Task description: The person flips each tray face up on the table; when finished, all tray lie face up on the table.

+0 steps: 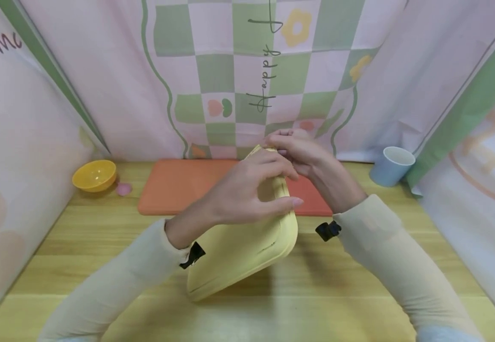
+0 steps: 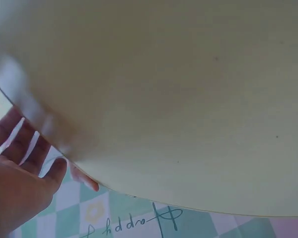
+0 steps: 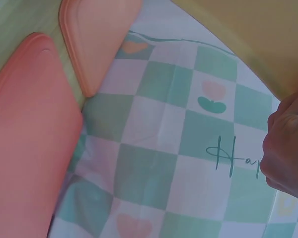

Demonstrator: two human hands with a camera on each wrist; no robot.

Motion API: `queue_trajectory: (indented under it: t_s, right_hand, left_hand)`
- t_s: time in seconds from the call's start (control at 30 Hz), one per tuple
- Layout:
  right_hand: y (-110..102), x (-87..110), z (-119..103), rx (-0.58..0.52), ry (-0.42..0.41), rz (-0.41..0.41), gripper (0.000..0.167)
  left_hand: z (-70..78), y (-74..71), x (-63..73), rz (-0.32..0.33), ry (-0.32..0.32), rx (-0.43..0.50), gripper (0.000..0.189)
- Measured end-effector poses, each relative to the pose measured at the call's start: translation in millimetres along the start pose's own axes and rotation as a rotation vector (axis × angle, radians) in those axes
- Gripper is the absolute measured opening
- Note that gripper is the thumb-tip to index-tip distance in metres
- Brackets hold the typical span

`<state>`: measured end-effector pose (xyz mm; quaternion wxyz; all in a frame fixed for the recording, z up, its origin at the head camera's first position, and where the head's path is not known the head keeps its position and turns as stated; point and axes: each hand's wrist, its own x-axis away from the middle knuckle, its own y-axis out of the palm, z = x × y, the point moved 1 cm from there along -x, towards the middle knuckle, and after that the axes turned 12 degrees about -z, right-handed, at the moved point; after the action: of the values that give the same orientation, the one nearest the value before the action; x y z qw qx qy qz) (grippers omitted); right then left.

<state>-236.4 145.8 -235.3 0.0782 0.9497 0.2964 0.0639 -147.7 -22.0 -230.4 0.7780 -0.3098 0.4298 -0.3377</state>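
A pale yellow flat rectangular piece [image 1: 238, 251] with rounded corners and a layered edge stands tilted over the table in the head view. My left hand [image 1: 251, 185] holds its right-hand edge, thumb along the near side and fingers across the rim. At its top corner, the curled fingers of my right hand [image 1: 303, 152] pinch the edge. The yellow piece's smooth face [image 2: 188, 99] fills most of the left wrist view, with my left hand [image 2: 20, 183] at its border. In the right wrist view, my right hand [image 3: 290, 144] sits at the corner.
Behind the hands lie an orange flat piece [image 1: 179, 185] and a red one [image 1: 313, 197], partly covered. A yellow bowl [image 1: 95, 175] and a small pink object [image 1: 124, 189] are at back left. A blue cup [image 1: 391, 166] stands at back right. Printed curtains [image 1: 213, 71] enclose the table.
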Motion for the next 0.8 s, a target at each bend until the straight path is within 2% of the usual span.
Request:
queue_trajectory:
  t_s: [0.1, 0.17, 0.23, 0.43, 0.57, 0.7, 0.8]
  right_hand:
    - [4, -3.6, -2, -0.002, -0.001, 0.022, 0.028]
    - [7, -5.6, -3, -0.006, -0.001, 0.031, 0.024]
    - [11, -7.6, -4, -0.009, 0.0, 0.012, 0.024]
    - [27, -13.1, -9, -0.021, -0.017, -0.015, 0.014]
    - [33, -14.9, -10, -0.058, -0.028, -0.019, 0.005]
    - [34, -16.4, -11, -0.094, -0.038, -0.06, 0.014]
    - [33, -16.2, -10, -0.133, -0.043, -0.09, 0.022]
  left_hand:
    - [-1.1, 0.3, -0.4, -0.003, 0.053, -0.02, 0.01]
    - [-2.5, 1.0, -0.1, 0.009, 0.083, -0.017, 0.01]
    - [-4.3, 2.0, 0.4, 0.048, 0.119, -0.018, 0.011]
    - [-9.3, 3.3, 2.4, 0.225, 0.259, -0.024, 0.008]
    - [-9.3, -2.0, 5.5, 0.261, 0.313, 0.025, 0.008]
    - [-9.9, -11.4, 9.0, 0.283, 0.344, 0.07, 0.006]
    - [-10.7, -21.7, 11.8, 0.342, 0.369, 0.1, 0.005]
